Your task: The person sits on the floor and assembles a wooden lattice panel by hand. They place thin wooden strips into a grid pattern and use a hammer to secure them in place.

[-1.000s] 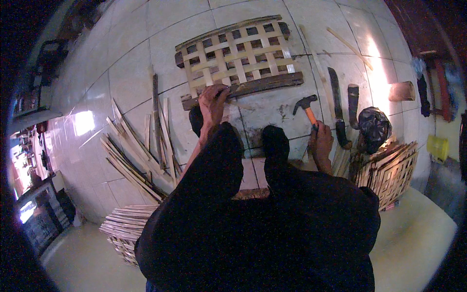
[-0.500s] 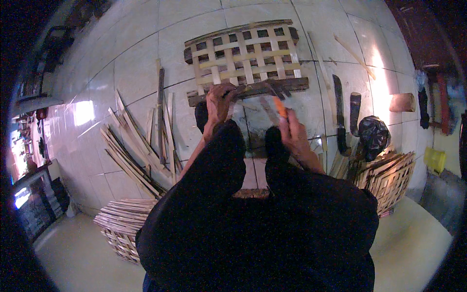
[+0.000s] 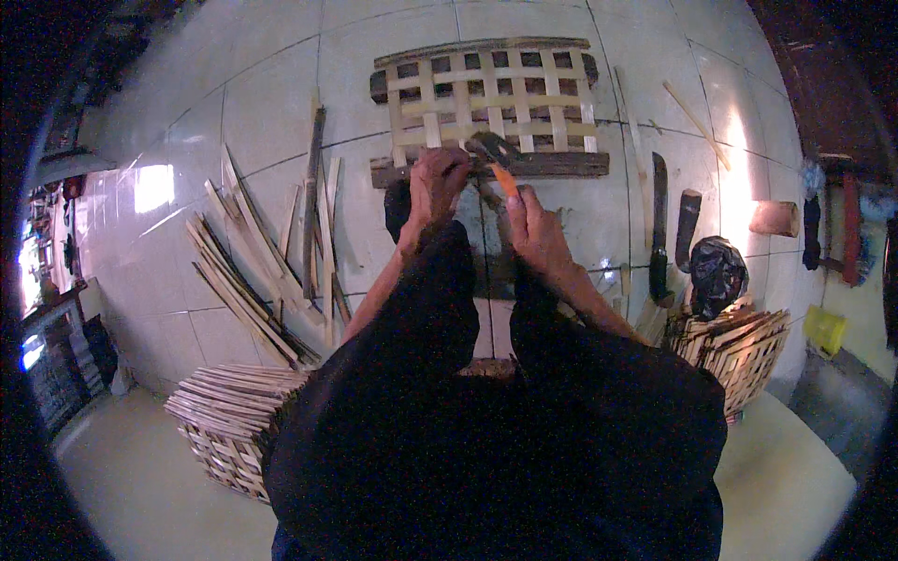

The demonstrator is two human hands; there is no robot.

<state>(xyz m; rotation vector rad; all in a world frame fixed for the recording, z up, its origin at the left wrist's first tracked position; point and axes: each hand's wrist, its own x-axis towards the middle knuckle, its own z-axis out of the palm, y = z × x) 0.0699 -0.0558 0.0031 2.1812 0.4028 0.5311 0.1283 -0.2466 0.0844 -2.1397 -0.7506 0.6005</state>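
Note:
A lattice of woven pale bamboo strips [image 3: 493, 85] lies on the tiled floor in front of me. Along its near edge runs a dark wooden bar [image 3: 563, 166]. Against this bar, left of its middle, my left hand [image 3: 434, 192] is closed; whatever its fingers pinch is too small to make out. My right hand [image 3: 540, 229] grips a hammer [image 3: 505, 179] by its orange handle. The dark hammer head is over the bar, just right of my left fingers.
Loose bamboo strips [image 3: 245, 304] lie at the left, above a stack of woven panels [image 3: 224, 447]. Along the right are a long dark-handled blade [image 3: 659, 201], a curved black piece [image 3: 687, 224], a black plastic bag [image 3: 718, 271], a wooden block [image 3: 774, 218] and more woven panels [image 3: 748, 360].
The hammer has swung up and left, from a blur right of the bar's middle to beside my left fingers. My left hand stays at the bar. The whole view has shifted slightly.

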